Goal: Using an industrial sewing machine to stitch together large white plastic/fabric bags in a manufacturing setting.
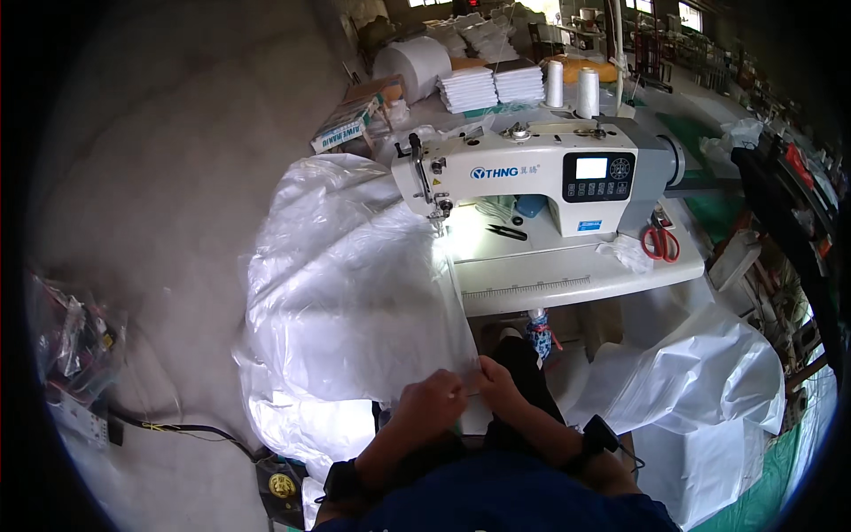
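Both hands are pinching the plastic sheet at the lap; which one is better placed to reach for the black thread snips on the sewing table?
Right, probably. The right hand sits on the side of the thread snips; the left hand is under the bulk of the plastic sheet.

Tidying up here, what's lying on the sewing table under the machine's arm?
Under the sewing machine arm lie black thread snips and something blue; clear plastic sheet covers the table's left end.

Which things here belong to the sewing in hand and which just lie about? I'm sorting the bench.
In use:
left hand
right hand
clear plastic sheet
sewing machine

Lying about:
red-handled scissors
black thread snips
thread cones
stacks of folded white cloth
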`<action>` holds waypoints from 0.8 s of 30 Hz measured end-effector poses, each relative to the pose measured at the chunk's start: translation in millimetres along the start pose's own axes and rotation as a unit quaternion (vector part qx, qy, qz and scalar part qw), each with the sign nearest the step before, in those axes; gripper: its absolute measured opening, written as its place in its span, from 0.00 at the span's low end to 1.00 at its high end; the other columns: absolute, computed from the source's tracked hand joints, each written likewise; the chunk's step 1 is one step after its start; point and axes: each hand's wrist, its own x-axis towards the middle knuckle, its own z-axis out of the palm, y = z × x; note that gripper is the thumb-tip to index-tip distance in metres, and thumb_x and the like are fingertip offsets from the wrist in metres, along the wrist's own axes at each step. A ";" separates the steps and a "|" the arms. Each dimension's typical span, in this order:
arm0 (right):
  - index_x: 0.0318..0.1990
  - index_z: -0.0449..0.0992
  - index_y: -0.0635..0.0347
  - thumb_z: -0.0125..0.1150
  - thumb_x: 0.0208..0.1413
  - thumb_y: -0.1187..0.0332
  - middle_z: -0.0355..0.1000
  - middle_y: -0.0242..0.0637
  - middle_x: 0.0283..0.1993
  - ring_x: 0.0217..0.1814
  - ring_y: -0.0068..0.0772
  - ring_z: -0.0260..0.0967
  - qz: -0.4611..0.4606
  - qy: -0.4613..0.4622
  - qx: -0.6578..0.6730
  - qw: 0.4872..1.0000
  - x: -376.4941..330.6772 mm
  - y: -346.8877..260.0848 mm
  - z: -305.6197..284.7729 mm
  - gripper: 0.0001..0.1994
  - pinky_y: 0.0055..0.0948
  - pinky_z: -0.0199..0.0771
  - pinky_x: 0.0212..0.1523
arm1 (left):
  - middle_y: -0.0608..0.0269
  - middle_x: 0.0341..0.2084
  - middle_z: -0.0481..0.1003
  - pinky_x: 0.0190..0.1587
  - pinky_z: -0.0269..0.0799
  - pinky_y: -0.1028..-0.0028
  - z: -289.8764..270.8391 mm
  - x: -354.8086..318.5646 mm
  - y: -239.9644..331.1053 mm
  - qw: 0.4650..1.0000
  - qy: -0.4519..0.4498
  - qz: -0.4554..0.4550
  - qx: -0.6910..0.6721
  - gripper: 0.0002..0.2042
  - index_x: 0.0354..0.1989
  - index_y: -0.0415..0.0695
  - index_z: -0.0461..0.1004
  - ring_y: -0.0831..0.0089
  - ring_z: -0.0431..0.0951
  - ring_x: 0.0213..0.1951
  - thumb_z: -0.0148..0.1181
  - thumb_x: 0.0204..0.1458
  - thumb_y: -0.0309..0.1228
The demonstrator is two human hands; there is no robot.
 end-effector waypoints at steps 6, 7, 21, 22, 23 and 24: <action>0.47 0.73 0.63 0.49 0.62 0.72 0.74 0.30 0.39 0.40 0.19 0.69 0.045 0.019 0.049 0.998 -4.5 -8.7 -8.0 0.10 0.22 0.70 0.41 | 0.46 0.46 0.72 0.49 0.72 0.58 -6.2 -9.5 -42.7 0.977 0.069 -0.121 0.159 0.16 0.48 0.38 0.69 0.50 0.74 0.48 0.57 0.51 0.27; 0.48 0.73 0.63 0.49 0.62 0.71 0.74 0.30 0.39 0.40 0.19 0.70 0.072 0.018 0.047 0.996 -5.8 -11.0 -11.2 0.10 0.22 0.71 0.40 | 0.46 0.45 0.72 0.49 0.72 0.58 -10.6 -16.5 -49.2 0.976 0.130 -0.088 0.152 0.14 0.47 0.38 0.70 0.49 0.74 0.48 0.56 0.52 0.26; 0.52 0.70 0.64 0.47 0.65 0.70 0.73 0.36 0.44 0.43 0.29 0.74 0.093 0.003 0.159 0.983 -10.1 -26.9 2.1 0.12 0.33 0.79 0.46 | 0.56 0.36 0.72 0.46 0.68 0.57 28.0 -2.2 -74.2 0.962 0.206 -0.059 0.168 0.10 0.33 0.41 0.72 0.56 0.72 0.42 0.62 0.43 0.29; 0.52 0.70 0.64 0.47 0.65 0.70 0.73 0.36 0.43 0.43 0.28 0.74 0.093 0.006 0.153 0.984 -10.5 -25.3 0.9 0.12 0.32 0.79 0.45 | 0.56 0.37 0.72 0.46 0.68 0.58 24.8 -2.6 -76.9 0.960 0.212 -0.069 0.169 0.09 0.32 0.41 0.72 0.55 0.72 0.43 0.61 0.42 0.28; 0.51 0.71 0.64 0.47 0.65 0.70 0.73 0.36 0.43 0.42 0.28 0.73 0.084 -0.002 0.164 0.983 -10.7 -22.9 -1.0 0.12 0.31 0.78 0.45 | 0.56 0.37 0.72 0.47 0.68 0.58 19.7 -5.0 -77.5 0.958 0.217 -0.079 0.171 0.08 0.31 0.41 0.71 0.55 0.72 0.43 0.61 0.42 0.27; 0.51 0.71 0.64 0.47 0.65 0.70 0.73 0.35 0.42 0.42 0.26 0.72 0.092 0.010 0.132 0.987 -10.3 -19.7 -3.1 0.11 0.29 0.77 0.44 | 0.55 0.39 0.73 0.48 0.68 0.59 14.3 -9.1 -74.7 0.958 0.235 -0.060 0.153 0.07 0.31 0.41 0.71 0.55 0.72 0.45 0.60 0.42 0.25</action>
